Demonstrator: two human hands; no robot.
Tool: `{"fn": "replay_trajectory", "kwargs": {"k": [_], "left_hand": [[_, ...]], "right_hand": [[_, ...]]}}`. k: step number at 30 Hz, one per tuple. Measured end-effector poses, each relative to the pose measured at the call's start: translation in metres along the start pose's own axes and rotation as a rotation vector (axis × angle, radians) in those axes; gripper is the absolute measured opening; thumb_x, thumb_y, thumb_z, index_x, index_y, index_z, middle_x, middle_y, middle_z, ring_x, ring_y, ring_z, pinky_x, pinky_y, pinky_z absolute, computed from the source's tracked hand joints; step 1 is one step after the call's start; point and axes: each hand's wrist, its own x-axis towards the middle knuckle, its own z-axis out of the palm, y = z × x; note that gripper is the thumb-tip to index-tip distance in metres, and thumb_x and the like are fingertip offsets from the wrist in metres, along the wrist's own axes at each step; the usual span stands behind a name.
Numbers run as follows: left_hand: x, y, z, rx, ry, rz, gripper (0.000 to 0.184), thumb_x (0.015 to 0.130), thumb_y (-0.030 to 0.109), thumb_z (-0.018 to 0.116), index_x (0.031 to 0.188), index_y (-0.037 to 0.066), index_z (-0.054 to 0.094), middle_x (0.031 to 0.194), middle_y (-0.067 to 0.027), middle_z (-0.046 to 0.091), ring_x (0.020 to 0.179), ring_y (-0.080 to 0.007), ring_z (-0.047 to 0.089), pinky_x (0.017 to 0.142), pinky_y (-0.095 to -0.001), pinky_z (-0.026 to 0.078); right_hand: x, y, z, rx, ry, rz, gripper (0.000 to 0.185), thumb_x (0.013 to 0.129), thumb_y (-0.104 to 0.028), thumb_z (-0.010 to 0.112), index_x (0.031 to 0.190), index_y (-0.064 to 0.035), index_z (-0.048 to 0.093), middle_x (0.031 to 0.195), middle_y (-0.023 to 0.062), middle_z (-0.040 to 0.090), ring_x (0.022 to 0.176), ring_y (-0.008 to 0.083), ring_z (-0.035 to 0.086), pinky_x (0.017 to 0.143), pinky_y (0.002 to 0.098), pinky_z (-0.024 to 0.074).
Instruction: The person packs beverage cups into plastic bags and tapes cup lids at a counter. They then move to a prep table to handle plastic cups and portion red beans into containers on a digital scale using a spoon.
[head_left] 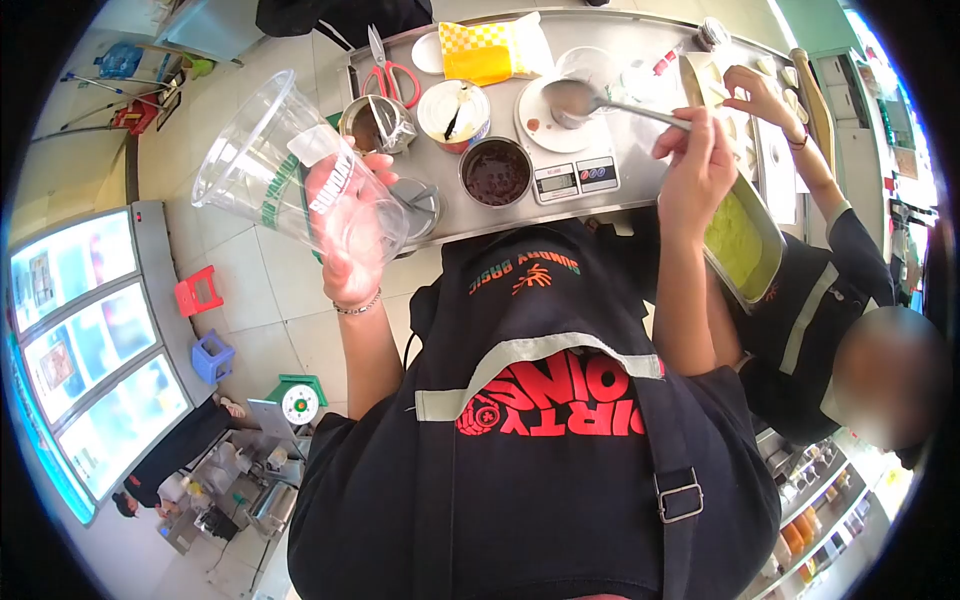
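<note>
My left hand is wrapped round a clear plastic cup with printed lettering, tilted to the upper left and looking empty. My right hand grips the handle of a metal spoon. The spoon's bowl is over a small cup on the round plate of the kitchen scale; whether they touch I cannot tell. Left of the scale stands a metal pot of dark, glossy filling. Beside it are an opened can with a dark-smeared utensil on top and another metal container.
Red-handled scissors and a yellow checked packet lie at the table's far side. A co-worker's hand reaches over pale pieces at the right. Near my right forearm is a metal tray of green filling. Red and blue stools stand left.
</note>
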Motion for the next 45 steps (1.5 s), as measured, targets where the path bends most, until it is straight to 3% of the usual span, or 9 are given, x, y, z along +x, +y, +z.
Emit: {"fn": "replay_trajectory", "kwargs": {"k": [7,11,14,17,29,34,38,42,45], "left_hand": [[0.003,0.0,0.003,0.004,-0.002,-0.004,0.116,0.072,0.07,0.08,0.155,0.001,0.038,0.158,-0.0166,0.042,0.129,-0.0356,0.056,0.104,-0.0482,0.046],[0.002,0.002,-0.001,0.019,-0.024,-0.007,0.115,0.072,0.069,0.08,0.155,0.001,0.038,0.157,-0.0169,0.043,0.129,-0.0359,0.056,0.104,-0.0488,0.047],[0.001,0.0,-0.002,0.005,-0.005,0.009,0.116,0.072,0.069,0.08,0.155,0.001,0.038,0.156,-0.0167,0.044,0.128,-0.0358,0.056,0.103,-0.0491,0.047],[0.001,-0.002,0.003,-0.016,0.008,0.004,0.115,0.071,0.069,0.08,0.155,0.001,0.039,0.154,-0.0163,0.045,0.128,-0.0356,0.056,0.103,-0.0488,0.047],[-0.015,-0.006,-0.004,0.009,-0.057,0.053,0.107,0.077,0.067,0.077,0.158,0.007,0.041,0.16,-0.0191,0.033,0.13,-0.0387,0.052,0.105,-0.0513,0.045],[-0.015,0.0,0.003,0.042,-0.052,0.044,0.109,0.077,0.066,0.077,0.157,0.003,0.038,0.157,-0.0191,0.036,0.129,-0.037,0.053,0.105,-0.0512,0.044],[-0.018,-0.002,0.002,0.065,0.021,0.011,0.108,0.079,0.063,0.082,0.153,-0.002,0.037,0.14,-0.0165,0.052,0.122,-0.0317,0.058,0.106,-0.0484,0.046],[-0.019,-0.003,0.007,0.08,0.036,-0.063,0.109,0.08,0.06,0.083,0.155,-0.002,0.035,0.141,-0.0147,0.052,0.121,-0.0286,0.058,0.106,-0.0461,0.048],[-0.013,-0.008,0.012,0.063,-0.004,-0.098,0.11,0.079,0.061,0.084,0.154,-0.002,0.036,0.139,-0.014,0.053,0.119,-0.0277,0.059,0.104,-0.0455,0.049]], "right_hand": [[-0.033,0.003,0.031,-0.292,-0.822,0.042,0.026,0.11,-0.021,0.054,0.123,-0.0061,0.07,0.078,0.0029,0.068,0.067,0.0076,0.06,0.066,0.0254,0.0504],[-0.006,0.005,0.029,-0.421,-0.532,0.024,0.028,0.104,-0.027,0.066,0.124,-0.008,0.07,0.075,0.0067,0.071,0.066,0.0134,0.063,0.069,0.0316,0.0519],[0.036,-0.012,0.032,-0.795,-0.469,-0.729,0.066,0.081,-0.028,0.083,0.142,-0.0177,0.061,0.132,0.013,0.068,0.115,0.0287,0.066,0.097,0.0412,0.0542],[0.066,0.033,0.048,-0.866,-0.655,-0.647,0.083,0.071,-0.031,0.087,0.148,-0.0253,0.056,0.149,0.0136,0.055,0.135,0.0364,0.054,0.111,0.0464,0.0481],[0.163,0.072,0.093,-0.742,-0.519,-0.477,0.091,0.076,-0.036,0.088,0.152,-0.0074,0.047,0.141,0.0241,0.054,0.135,0.0417,0.052,0.112,0.0501,0.0451],[0.185,0.109,0.102,-1.14,-0.401,-0.512,0.072,0.08,-0.049,0.081,0.144,-0.0226,0.062,0.145,0.0179,0.06,0.125,0.0361,0.063,0.104,0.0441,0.0524],[0.199,0.085,0.076,-0.919,-0.635,-0.522,0.106,0.083,-0.045,0.085,0.166,-0.0151,0.027,0.168,0.0198,0.032,0.153,0.0475,0.032,0.123,0.0507,0.0357],[0.155,0.045,0.022,-0.806,-0.462,-0.272,0.041,0.084,-0.03,0.08,0.122,-0.0161,0.076,0.11,0.0161,0.076,0.106,0.0324,0.073,0.096,0.0418,0.0574],[0.112,0.065,-0.005,-1.202,-0.653,-0.159,0.04,0.081,-0.019,0.082,0.12,-0.0164,0.076,0.124,0.0127,0.073,0.111,0.0282,0.07,0.094,0.0434,0.0561]]}}
